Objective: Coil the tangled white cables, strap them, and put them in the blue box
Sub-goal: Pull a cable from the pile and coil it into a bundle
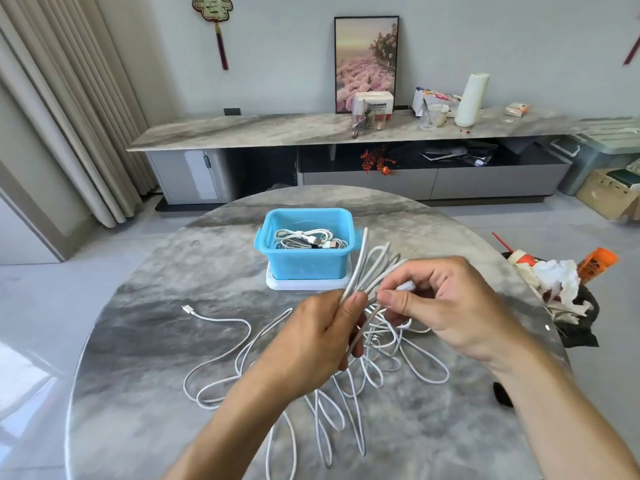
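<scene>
A home living room: curtains [69,116], a framed picture [366,64] on a low cabinet [311,133], a wall ornament [213,15].

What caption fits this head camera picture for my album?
Left hand and right hand gather a white cable bundle above tangled cables, near the blue box.

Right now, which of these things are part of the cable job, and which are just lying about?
Part of the job:
left hand gripping the coil
right hand pinching the coil
loose cables on the table
blue box, already holding cables

Lying about:
picture
paper roll
tissue box
trash beside the table
</scene>
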`<action>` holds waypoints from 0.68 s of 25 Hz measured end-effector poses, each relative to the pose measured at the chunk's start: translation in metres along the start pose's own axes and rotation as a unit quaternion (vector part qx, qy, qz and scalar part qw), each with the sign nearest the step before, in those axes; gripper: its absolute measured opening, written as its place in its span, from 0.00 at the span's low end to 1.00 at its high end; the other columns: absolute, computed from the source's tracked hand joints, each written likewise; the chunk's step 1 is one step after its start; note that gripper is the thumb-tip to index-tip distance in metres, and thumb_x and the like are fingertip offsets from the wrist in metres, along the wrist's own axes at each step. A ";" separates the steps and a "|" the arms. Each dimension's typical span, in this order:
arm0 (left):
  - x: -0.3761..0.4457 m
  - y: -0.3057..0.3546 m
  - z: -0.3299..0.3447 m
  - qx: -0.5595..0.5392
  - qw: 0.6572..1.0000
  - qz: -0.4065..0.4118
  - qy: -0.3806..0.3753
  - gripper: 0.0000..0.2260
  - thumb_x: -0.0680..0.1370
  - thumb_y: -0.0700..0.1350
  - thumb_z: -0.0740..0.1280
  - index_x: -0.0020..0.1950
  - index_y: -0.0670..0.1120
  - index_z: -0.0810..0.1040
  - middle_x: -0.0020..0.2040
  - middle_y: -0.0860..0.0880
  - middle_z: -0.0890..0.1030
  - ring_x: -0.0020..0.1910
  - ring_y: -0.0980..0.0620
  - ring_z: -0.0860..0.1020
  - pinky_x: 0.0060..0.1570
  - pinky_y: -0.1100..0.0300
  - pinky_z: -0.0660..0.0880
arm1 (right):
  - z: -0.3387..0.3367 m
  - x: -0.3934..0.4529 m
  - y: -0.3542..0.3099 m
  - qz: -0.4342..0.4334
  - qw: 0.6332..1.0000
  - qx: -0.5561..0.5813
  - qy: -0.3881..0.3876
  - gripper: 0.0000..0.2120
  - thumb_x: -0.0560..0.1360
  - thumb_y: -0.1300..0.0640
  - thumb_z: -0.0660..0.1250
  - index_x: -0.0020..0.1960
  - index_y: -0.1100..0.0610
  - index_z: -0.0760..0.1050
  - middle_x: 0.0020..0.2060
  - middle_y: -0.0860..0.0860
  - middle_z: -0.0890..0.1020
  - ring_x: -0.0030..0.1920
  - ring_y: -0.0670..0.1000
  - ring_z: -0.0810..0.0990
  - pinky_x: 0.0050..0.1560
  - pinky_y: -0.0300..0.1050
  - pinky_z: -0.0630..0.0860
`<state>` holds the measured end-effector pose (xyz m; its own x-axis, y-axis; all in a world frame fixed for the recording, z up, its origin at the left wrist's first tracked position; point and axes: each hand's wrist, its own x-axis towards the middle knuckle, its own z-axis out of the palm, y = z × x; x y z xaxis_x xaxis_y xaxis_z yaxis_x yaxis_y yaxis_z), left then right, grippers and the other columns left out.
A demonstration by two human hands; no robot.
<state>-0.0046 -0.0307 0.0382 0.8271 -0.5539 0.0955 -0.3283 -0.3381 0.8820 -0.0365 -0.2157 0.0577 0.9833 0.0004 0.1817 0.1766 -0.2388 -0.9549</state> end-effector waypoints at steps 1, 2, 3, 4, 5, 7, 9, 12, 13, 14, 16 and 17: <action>0.001 -0.002 0.002 -0.016 1.000 0.002 -0.016 0.17 0.84 0.51 0.56 0.43 0.41 0.75 0.29 0.50 0.77 0.23 0.53 0.72 0.26 0.64 0.68 | 0.000 0.000 0.000 -0.007 1.000 0.006 0.006 0.02 0.69 0.63 0.75 0.38 0.59 0.82 0.31 0.61 0.83 0.30 0.50 0.81 0.32 0.37 0.77; 0.001 -0.002 0.002 -0.036 0.999 -0.005 -0.036 0.17 0.84 0.51 0.57 0.44 0.41 0.76 0.29 0.51 0.76 0.24 0.52 0.72 0.26 0.63 0.68 | 0.001 0.000 0.001 -0.008 1.000 0.020 0.013 0.03 0.70 0.65 0.74 0.39 0.60 0.81 0.30 0.61 0.82 0.29 0.49 0.81 0.32 0.36 0.76; 0.001 -0.002 0.003 -0.060 0.997 -0.013 -0.054 0.18 0.84 0.52 0.57 0.43 0.42 0.76 0.29 0.51 0.76 0.25 0.52 0.71 0.26 0.63 0.68 | 0.001 0.000 0.000 -0.008 0.999 0.033 0.020 0.03 0.69 0.65 0.74 0.40 0.61 0.80 0.29 0.60 0.82 0.28 0.49 0.80 0.32 0.36 0.76; 0.001 -0.002 0.004 -0.090 0.993 -0.020 -0.069 0.19 0.83 0.54 0.57 0.42 0.42 0.75 0.30 0.51 0.75 0.26 0.51 0.71 0.27 0.62 0.68 | 0.000 0.000 0.000 -0.007 0.999 0.047 0.027 0.04 0.68 0.64 0.75 0.40 0.62 0.80 0.28 0.60 0.82 0.28 0.49 0.80 0.32 0.36 0.76; 0.002 -0.003 0.004 -0.106 0.991 -0.021 -0.077 0.19 0.82 0.56 0.58 0.40 0.43 0.75 0.31 0.49 0.75 0.28 0.51 0.71 0.29 0.61 0.68 | 0.000 0.000 -0.001 -0.008 0.998 0.054 0.034 0.06 0.67 0.61 0.75 0.40 0.61 0.80 0.28 0.59 0.82 0.28 0.49 0.80 0.32 0.36 0.76; 0.002 -0.004 0.003 -0.068 0.996 -0.003 -0.062 0.19 0.80 0.58 0.58 0.39 0.46 0.77 0.32 0.48 0.76 0.30 0.54 0.71 0.33 0.61 0.68 | 0.001 0.001 -0.001 -0.017 0.996 0.062 0.054 0.07 0.65 0.57 0.75 0.40 0.58 0.81 0.29 0.58 0.83 0.30 0.49 0.81 0.34 0.37 0.76; 0.000 -0.003 0.005 -0.074 0.996 -0.001 -0.047 0.19 0.81 0.59 0.57 0.40 0.48 0.76 0.34 0.47 0.80 0.33 0.55 0.74 0.34 0.63 0.69 | 0.006 0.003 0.001 -0.039 0.994 0.058 0.090 0.06 0.65 0.56 0.76 0.40 0.55 0.81 0.30 0.56 0.84 0.31 0.49 0.81 0.35 0.38 0.77; -0.005 0.004 0.011 -0.287 0.955 -0.057 -0.051 0.16 0.80 0.55 0.59 0.43 0.42 0.72 0.31 0.43 0.77 0.28 0.48 0.75 0.31 0.59 0.75 | 0.027 0.007 0.009 -0.031 0.977 0.106 0.185 0.19 0.65 0.59 0.79 0.52 0.54 0.76 0.37 0.52 0.84 0.37 0.51 0.83 0.43 0.47 0.79; -0.006 0.004 0.014 -0.328 0.942 -0.063 -0.042 0.17 0.80 0.54 0.60 0.43 0.41 0.71 0.28 0.44 0.73 0.25 0.48 0.72 0.29 0.58 0.75 | 0.033 0.008 0.009 0.019 0.963 0.170 0.208 0.27 0.63 0.58 0.81 0.58 0.53 0.74 0.42 0.51 0.83 0.41 0.52 0.84 0.47 0.49 0.80; -0.008 0.004 0.017 -0.345 0.936 -0.064 -0.041 0.18 0.81 0.55 0.61 0.42 0.41 0.71 0.27 0.46 0.70 0.23 0.50 0.69 0.26 0.58 0.74 | 0.037 0.007 0.008 0.083 0.948 0.245 0.186 0.34 0.60 0.55 0.83 0.62 0.51 0.73 0.47 0.50 0.83 0.45 0.52 0.84 0.49 0.50 0.79; -0.012 0.001 0.024 -0.349 0.932 -0.070 -0.069 0.17 0.80 0.55 0.61 0.42 0.42 0.70 0.26 0.48 0.68 0.22 0.51 0.66 0.22 0.62 0.69 | 0.040 0.004 0.004 0.170 0.896 0.409 0.030 0.34 0.58 0.49 0.83 0.61 0.54 0.78 0.50 0.52 0.83 0.46 0.53 0.84 0.50 0.49 0.80; -0.014 0.001 0.028 -0.356 0.926 -0.078 -0.097 0.16 0.79 0.55 0.60 0.42 0.43 0.69 0.26 0.48 0.68 0.22 0.52 0.65 0.22 0.63 0.66 | 0.039 0.002 0.002 0.179 0.877 0.445 -0.031 0.29 0.58 0.48 0.83 0.56 0.56 0.81 0.45 0.52 0.83 0.42 0.53 0.84 0.50 0.49 0.81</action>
<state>-0.0296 -0.0443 0.0246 0.7186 -0.6905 -0.0826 0.2298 0.1236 0.9654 -0.0326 -0.1788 0.0469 0.9781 0.1394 -0.1542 -0.2076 0.6174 -0.7588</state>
